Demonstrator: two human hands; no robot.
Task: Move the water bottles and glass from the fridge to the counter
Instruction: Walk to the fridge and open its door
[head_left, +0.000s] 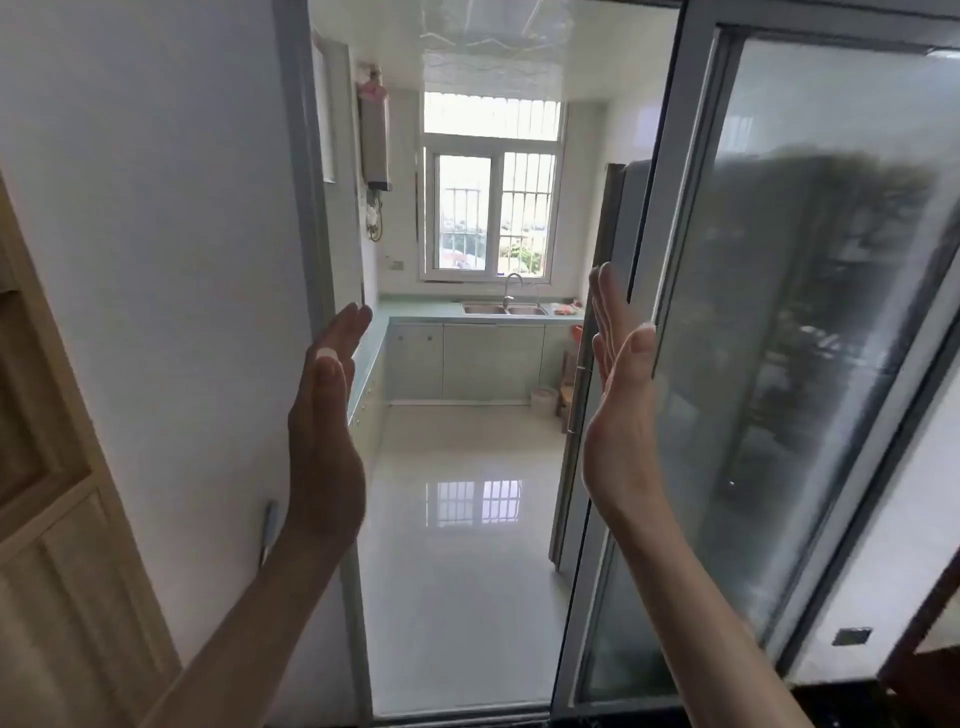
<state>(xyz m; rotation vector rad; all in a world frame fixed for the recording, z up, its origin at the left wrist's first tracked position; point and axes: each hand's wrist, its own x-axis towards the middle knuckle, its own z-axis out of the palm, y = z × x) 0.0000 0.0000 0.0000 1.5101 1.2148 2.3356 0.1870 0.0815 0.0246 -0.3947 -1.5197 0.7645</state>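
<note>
I stand in a kitchen doorway with both hands raised flat, palms facing each other. My left hand (324, 415) is open and holds nothing, near the left door frame. My right hand (621, 395) is open too, fingers straight, next to the sliding glass door (779, 338). The fridge (613, 234) stands on the right side of the kitchen, mostly hidden behind the frosted door; only its tall edge shows. The pale green counter (415, 309) runs along the far wall and the left side. No water bottles or glass are visible.
A double steel sink (505, 309) with a tap sits in the far counter under a barred window (491, 208). A water heater (375, 140) hangs on the left wall. A small bin (544, 400) stands on the glossy tiled floor (467, 519). A wooden cabinet (52, 519) is at my left.
</note>
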